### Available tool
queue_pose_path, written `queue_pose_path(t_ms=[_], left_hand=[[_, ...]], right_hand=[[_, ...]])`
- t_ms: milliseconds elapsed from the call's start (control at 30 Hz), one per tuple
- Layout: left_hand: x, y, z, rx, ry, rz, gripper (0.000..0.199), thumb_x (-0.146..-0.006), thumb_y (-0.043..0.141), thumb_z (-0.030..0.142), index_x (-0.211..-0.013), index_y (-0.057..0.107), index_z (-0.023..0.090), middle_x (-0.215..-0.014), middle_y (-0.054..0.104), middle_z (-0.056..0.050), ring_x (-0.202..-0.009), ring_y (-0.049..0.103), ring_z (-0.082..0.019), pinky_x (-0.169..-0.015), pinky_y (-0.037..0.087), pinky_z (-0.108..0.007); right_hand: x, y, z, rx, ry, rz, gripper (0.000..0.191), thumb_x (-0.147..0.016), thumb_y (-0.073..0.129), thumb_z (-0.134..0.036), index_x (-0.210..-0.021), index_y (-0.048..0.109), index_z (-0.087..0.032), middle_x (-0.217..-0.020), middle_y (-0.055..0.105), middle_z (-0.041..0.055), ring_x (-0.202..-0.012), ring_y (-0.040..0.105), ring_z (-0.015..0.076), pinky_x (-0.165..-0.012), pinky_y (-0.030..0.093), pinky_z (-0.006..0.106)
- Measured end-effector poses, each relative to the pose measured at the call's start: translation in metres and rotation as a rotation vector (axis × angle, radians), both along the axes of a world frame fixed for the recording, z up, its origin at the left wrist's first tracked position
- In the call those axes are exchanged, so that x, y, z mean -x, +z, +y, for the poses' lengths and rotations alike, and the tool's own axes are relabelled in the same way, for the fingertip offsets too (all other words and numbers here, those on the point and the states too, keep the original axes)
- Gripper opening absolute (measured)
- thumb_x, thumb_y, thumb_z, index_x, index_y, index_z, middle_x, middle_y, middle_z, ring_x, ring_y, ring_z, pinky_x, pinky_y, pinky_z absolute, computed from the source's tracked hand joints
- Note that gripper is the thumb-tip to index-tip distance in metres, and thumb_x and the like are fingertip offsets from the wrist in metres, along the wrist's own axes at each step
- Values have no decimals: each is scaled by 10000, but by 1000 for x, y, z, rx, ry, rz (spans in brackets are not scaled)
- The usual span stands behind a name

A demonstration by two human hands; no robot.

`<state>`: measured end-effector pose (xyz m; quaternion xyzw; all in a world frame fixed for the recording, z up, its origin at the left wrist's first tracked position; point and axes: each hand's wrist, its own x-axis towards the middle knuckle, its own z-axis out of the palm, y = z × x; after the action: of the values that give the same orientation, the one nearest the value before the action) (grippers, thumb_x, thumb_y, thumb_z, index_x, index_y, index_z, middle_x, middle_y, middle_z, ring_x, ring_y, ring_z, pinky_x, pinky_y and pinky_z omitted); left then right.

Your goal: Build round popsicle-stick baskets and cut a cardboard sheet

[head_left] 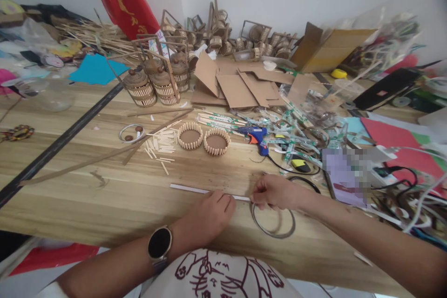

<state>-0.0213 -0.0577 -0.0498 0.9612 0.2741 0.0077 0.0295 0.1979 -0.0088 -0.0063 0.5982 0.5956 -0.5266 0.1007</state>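
Note:
A narrow white strip lies along the tabletop in front of me. My left hand, with a watch on its wrist, rests over the strip's middle with bent fingers pressing it down. At the strip's right end, my right hand is closed in a pinch. A small tip pokes out above those fingers, too little to identify. Directly below the right hand is a thin grey ring-shaped coil; whether it joins the strip is hidden. Two round cardboard bases edged with short sticks stand beyond my hands.
A blue glue gun with a black cord lies right of the bases. Short wooden sticks are scattered to their left. Lidded stick baskets and cardboard pieces stand farther back. A purple-screened device is at right.

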Motion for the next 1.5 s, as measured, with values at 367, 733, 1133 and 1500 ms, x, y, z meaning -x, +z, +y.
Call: queue_pose_path(t_ms=[367, 733, 1133, 1500], left_hand=[[-1, -3, 0, -89, -25, 6, 369, -943, 504, 99, -1305, 515, 26, -1018, 687, -120, -918, 617, -235, -754, 529, -336], [-2, -1, 0, -89, -26, 31, 342, -961, 489, 123, -1287, 549, 36, -959, 682, -116, -900, 611, -230, -714, 511, -319], [-3, 1, 0, -76, -26, 52, 327, -959, 505, 139, -1264, 567, 38, -954, 674, -111, -886, 602, -232, -691, 525, -325], [-8, 7, 1, -84, 7, 58, 217, -951, 524, 134, -1138, 615, 71, -945, 643, -112, -873, 580, -234, -634, 473, -318]], right_hand=[[-15, -2, -7, -12, -28, -66, 65, -711, 584, -234, -706, 621, -181, -582, 625, -27, -462, 499, 98, -431, 396, 189], [-16, -9, -8, -44, 37, -167, 125, -747, 556, -205, -669, 644, -162, -630, 680, 12, -438, 505, 96, -412, 373, 195], [-15, -12, -9, -94, 93, -255, 165, -780, 539, -189, -673, 661, -159, -657, 704, 24, -489, 568, 105, -433, 373, 184], [1, 1, -12, -242, 195, -393, 182, -803, 573, -170, -688, 712, -148, -743, 719, 83, -712, 637, 184, -540, 337, 237]])
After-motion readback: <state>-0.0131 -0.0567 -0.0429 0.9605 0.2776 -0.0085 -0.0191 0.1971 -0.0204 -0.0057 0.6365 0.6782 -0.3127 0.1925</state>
